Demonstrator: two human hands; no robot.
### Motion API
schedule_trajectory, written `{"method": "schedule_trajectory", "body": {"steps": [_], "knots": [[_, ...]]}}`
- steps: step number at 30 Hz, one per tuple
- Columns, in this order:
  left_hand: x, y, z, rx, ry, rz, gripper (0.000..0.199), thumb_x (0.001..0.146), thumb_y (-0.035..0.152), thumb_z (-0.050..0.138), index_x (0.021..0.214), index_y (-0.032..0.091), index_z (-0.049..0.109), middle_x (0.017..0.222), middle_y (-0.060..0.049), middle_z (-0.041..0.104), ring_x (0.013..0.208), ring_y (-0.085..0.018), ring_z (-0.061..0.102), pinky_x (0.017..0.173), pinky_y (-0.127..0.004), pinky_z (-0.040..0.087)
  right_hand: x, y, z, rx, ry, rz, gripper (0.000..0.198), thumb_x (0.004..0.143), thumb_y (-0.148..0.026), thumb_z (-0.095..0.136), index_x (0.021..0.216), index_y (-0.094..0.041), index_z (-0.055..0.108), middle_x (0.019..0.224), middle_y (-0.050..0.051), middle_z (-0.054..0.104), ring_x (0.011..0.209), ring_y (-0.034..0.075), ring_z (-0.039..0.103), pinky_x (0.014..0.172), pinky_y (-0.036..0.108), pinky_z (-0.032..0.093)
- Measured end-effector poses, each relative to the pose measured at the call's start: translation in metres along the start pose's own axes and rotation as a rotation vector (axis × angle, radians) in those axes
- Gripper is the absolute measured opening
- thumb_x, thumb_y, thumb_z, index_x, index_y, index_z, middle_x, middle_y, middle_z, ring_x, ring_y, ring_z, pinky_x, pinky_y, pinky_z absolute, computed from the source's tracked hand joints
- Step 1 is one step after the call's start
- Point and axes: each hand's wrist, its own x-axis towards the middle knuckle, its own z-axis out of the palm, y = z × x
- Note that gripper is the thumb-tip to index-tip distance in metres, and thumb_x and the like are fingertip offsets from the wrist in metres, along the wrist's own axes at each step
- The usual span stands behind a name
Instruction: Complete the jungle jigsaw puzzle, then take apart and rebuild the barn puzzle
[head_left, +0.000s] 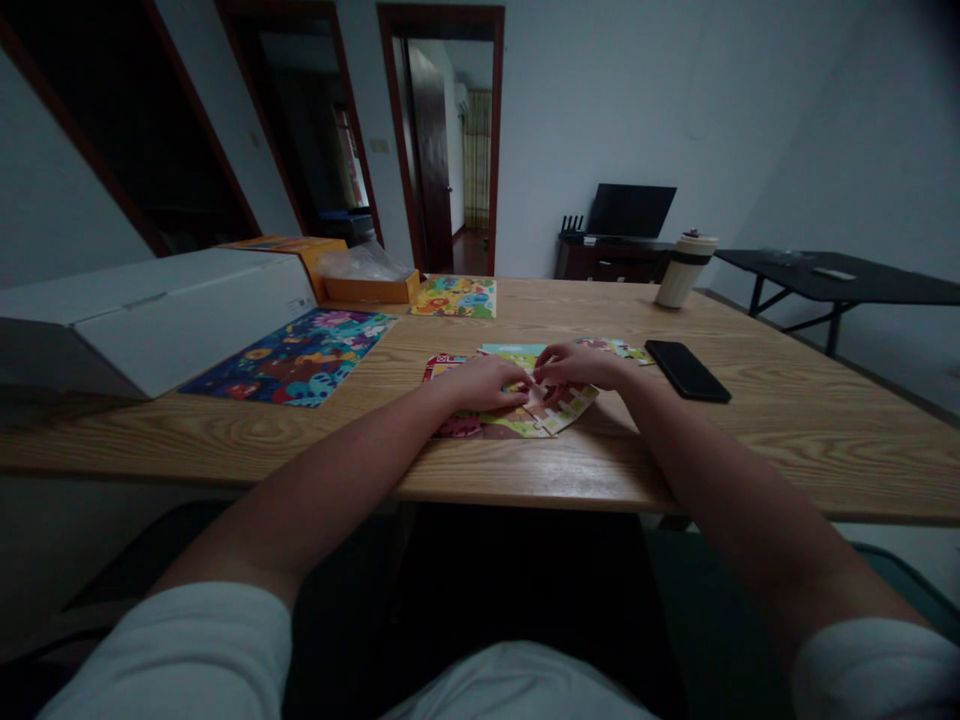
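A colourful jigsaw puzzle [510, 428] lies partly joined on the table near its front edge. My left hand [489, 384] rests on its left part with the fingers stretched out over the pieces. Beside it, my right hand [576, 366] has its fingers curled down, closed on a puzzle piece [571, 408] at the right side. That right-hand section sits at a slight angle to the rest, with a narrow gap at its lower edge. Both hands cover the middle of the picture, and the fingertips almost meet. More puzzle pieces [616, 348] lie behind my right hand.
A black phone [686, 371] lies to the right, with a cream tumbler [684, 272] farther back. On the left are a dark blue picture puzzle [300, 355], a large white box [187, 315] and an orange box [371, 290] holding clear plastic. A yellow picture puzzle [455, 297] lies at the back.
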Motion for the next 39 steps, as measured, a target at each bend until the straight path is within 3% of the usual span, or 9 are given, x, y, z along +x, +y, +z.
{"method": "schedule_trajectory", "body": {"steps": [3,8,13,16,19,25,32,36,39], "knots": [[0.000,0.000,0.000,0.011,0.000,0.005,0.034,0.093,0.040,0.054,0.118,0.023,0.068,0.109,-0.007,0.069,0.100,-0.022,0.062,0.091,-0.031,0.040,0.008,0.003,0.005,-0.179,0.073,-0.011,0.028,0.082,-0.034,0.067,0.105,-0.017,0.065,0.078,0.008,0.070,0.060,0.017,0.064,0.051,0.023,0.046],[0.001,-0.003,0.002,-0.033,0.018,-0.045,0.034,0.092,0.043,0.054,0.112,0.021,0.070,0.104,-0.008,0.070,0.097,-0.024,0.063,0.088,-0.033,0.043,0.016,0.010,0.007,-0.199,0.139,-0.070,0.024,0.085,-0.032,0.064,0.105,-0.018,0.061,0.079,0.007,0.070,0.057,0.015,0.063,0.049,0.021,0.044],[0.007,-0.013,0.008,-0.518,0.148,-0.287,0.047,0.088,0.036,0.063,0.130,0.015,0.057,0.115,-0.012,0.067,0.098,-0.021,0.066,0.083,-0.031,0.050,0.010,0.001,0.003,-0.181,0.351,-0.216,0.022,0.086,-0.032,0.063,0.102,-0.018,0.063,0.085,0.005,0.069,0.061,0.012,0.062,0.051,0.019,0.041],[0.011,-0.015,0.010,-0.806,0.209,-0.330,0.054,0.087,0.029,0.066,0.135,0.011,0.050,0.110,-0.014,0.068,0.093,-0.020,0.068,0.080,-0.030,0.053,0.009,-0.003,0.003,-0.047,0.415,-0.341,0.023,0.089,-0.036,0.059,0.104,-0.018,0.059,0.086,0.005,0.068,0.063,0.011,0.061,0.053,0.018,0.041],[0.014,-0.014,0.009,-0.921,0.205,-0.317,0.054,0.085,0.025,0.069,0.133,0.009,0.051,0.107,-0.016,0.069,0.091,-0.020,0.068,0.080,-0.032,0.053,0.009,-0.006,0.005,0.024,0.452,-0.432,0.026,0.089,-0.038,0.058,0.105,-0.018,0.057,0.082,0.003,0.067,0.063,0.011,0.059,0.056,0.019,0.042],[0.014,-0.005,0.006,-0.987,0.120,-0.203,0.045,0.082,0.028,0.071,0.123,0.012,0.060,0.110,-0.014,0.068,0.094,-0.019,0.066,0.082,-0.031,0.052,0.005,-0.012,0.007,0.067,0.575,-0.490,0.030,0.086,-0.040,0.060,0.106,-0.018,0.057,0.079,0.002,0.062,0.067,0.013,0.058,0.060,0.021,0.043],[0.007,0.006,-0.003,-0.586,0.051,-0.162,0.024,0.084,0.031,0.063,0.094,0.010,0.070,0.088,-0.006,0.069,0.079,-0.017,0.061,0.072,-0.027,0.046,-0.006,-0.020,0.004,-0.072,0.647,-0.441,0.030,0.088,-0.039,0.057,0.109,-0.019,0.057,0.082,0.003,0.064,0.070,0.014,0.056,0.065,0.024,0.042],[0.006,0.006,-0.007,-0.735,0.045,-0.126,0.022,0.081,0.032,0.065,0.090,0.012,0.068,0.083,-0.004,0.066,0.073,-0.013,0.057,0.068,-0.024,0.043,-0.006,-0.020,0.002,-0.130,0.671,-0.420,0.030,0.089,-0.039,0.056,0.111,-0.019,0.058,0.084,0.004,0.066,0.072,0.014,0.058,0.069,0.024,0.042],[0.006,0.002,-0.009,-0.879,0.122,-0.177,0.027,0.078,0.035,0.069,0.089,0.011,0.065,0.082,-0.004,0.064,0.072,-0.012,0.056,0.066,-0.024,0.042,0.000,-0.017,0.008,0.008,0.670,-0.421,0.032,0.090,-0.042,0.055,0.112,-0.019,0.056,0.088,0.005,0.067,0.073,0.014,0.060,0.067,0.023,0.044]]}}
